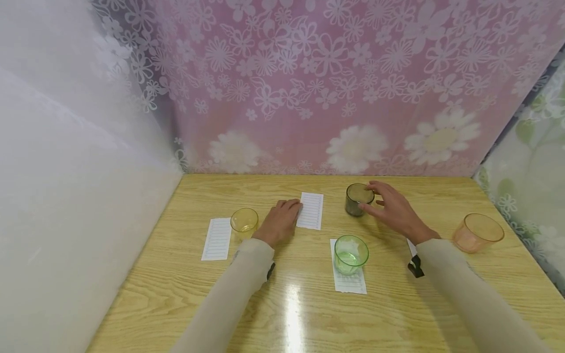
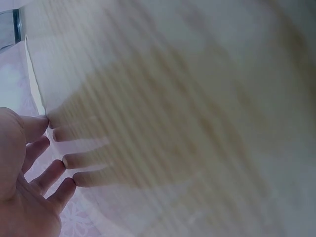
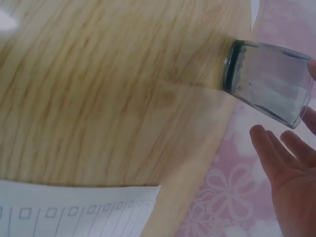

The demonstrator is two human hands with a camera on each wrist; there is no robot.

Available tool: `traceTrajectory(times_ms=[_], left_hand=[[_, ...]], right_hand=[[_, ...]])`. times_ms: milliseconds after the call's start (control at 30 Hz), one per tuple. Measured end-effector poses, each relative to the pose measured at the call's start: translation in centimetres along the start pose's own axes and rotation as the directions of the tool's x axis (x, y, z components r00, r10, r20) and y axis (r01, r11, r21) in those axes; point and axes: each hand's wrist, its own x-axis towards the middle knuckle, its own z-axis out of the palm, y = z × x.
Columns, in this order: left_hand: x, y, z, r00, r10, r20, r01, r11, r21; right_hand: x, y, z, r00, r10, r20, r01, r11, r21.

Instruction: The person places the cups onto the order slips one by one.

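My right hand (image 1: 397, 211) is at a smoky grey glass (image 1: 354, 203) standing upright near the table's back. Its thumb is at the front of the glass and a finger near the rim; the other fingers are spread and apart from it in the right wrist view. Whether thumb and finger press on the glass (image 3: 271, 81) cannot be told. My left hand (image 1: 280, 223) rests with its fingertips on the table, at the left edge of a lined paper slip (image 1: 311, 211). Nothing shows in its grasp in the left wrist view, where the fingers (image 2: 52, 173) touch the tabletop.
A yellow glass (image 1: 244, 221) stands beside another lined slip (image 1: 216, 240) at the left. A green glass (image 1: 350, 255) sits on a slip (image 1: 350, 284) in front. An orange glass (image 1: 476, 233) is at the far right. Part of one more slip (image 1: 411, 246) shows beneath my right wrist.
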Motion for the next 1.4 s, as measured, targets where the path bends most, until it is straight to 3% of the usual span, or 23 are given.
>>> traceTrajectory(times_ms=[233, 833, 1400], left_hand=[[0.1, 0.5, 0.0, 1.0, -0.009, 0.021, 0.008, 0.999, 0.043], [0.0, 2.3, 0.0, 0.999, -0.027, 0.023, 0.025, 0.998, 0.064], [0.7, 4.2, 0.4, 0.999, -0.029, 0.025, 0.027, 0.996, 0.085]], right_hand=[[-0.1, 0.3, 0.4, 1.0, -0.007, -0.02, 0.008, 0.999, 0.049], [0.0, 0.0, 1.2, 0.988, -0.095, -0.123, 0.095, 0.995, -0.003], [1.2, -2.6, 3.1, 0.979, -0.189, -0.079, 0.187, 0.982, -0.029]])
